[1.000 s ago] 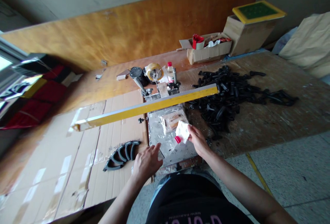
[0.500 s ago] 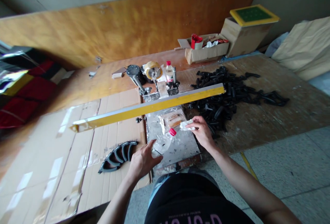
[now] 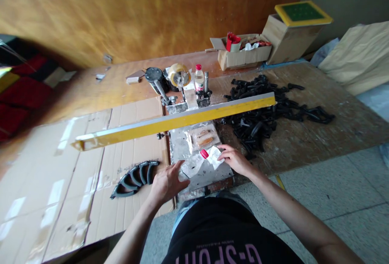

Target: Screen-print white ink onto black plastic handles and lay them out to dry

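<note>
A clear plastic bottle (image 3: 192, 166) with a red cap lies tilted in my left hand (image 3: 169, 182), its cap end pointing up and to the right. The fingers of that hand wrap around the bottle's lower end. My right hand (image 3: 235, 159) pinches a white tissue (image 3: 215, 156), which hangs right beside the red cap; whether they touch, I cannot tell. Both hands are over a stained grey work plate (image 3: 199, 179). Behind the bottle, on that plate, is a pale fixture block (image 3: 205, 136) with brown marks.
A yellow-sided screen frame (image 3: 176, 122) spans the plate. Curved black parts (image 3: 135, 179) form a row on flattened cardboard (image 3: 100, 175) at left. Black parts (image 3: 255, 118) are heaped at right. Behind stand a second red-capped bottle (image 3: 199, 78), a tape roll (image 3: 179, 75) and a carton (image 3: 243, 55).
My right hand has brought the tissue down and left to the bottle's cap, and the tissue is now spread out more. The left hand still holds the bottle. The view has shifted slightly.
</note>
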A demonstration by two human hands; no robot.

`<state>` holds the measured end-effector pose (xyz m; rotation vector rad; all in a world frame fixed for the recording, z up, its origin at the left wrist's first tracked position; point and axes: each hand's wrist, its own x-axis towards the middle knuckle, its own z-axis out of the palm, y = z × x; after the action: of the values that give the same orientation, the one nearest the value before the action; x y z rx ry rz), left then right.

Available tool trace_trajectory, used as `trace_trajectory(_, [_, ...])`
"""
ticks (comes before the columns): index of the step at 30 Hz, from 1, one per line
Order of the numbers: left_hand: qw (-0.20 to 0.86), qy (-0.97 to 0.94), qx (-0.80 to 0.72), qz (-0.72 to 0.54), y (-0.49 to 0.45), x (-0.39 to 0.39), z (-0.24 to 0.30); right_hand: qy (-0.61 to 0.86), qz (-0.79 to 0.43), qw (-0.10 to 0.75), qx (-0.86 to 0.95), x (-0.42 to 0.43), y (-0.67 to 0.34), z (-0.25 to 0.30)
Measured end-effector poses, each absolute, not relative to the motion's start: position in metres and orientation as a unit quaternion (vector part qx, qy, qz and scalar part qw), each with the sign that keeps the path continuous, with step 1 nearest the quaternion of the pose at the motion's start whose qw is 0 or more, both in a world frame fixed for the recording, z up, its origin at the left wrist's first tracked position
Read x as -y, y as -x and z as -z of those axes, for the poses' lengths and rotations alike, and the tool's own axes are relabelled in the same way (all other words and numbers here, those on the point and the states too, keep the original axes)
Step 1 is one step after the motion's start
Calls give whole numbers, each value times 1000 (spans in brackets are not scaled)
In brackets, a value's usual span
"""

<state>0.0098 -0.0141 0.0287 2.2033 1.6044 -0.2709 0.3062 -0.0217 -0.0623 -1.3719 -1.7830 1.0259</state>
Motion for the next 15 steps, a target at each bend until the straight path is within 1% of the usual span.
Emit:
trace_trajectory(3, [209,-798,-556,101,-12,16,-26,557,-405,322,650,30,-307,75])
trace_trajectory(7, [196,-800,-553,127,-17,18,-23,594,-460,385,536,36,-304,84])
trace_trajectory(9, [184,-802,-551,142,-19,17,-22,616,-481,403,475,37,-300,86])
trace_trajectory(12, [167,-808,-542,158,-23,16,-19,657,-473,406,424,33,-293,89])
trace_trajectory(15, [158,-819,-524,172,-27,13,-17,661,-477,402,417,29,-287,92])
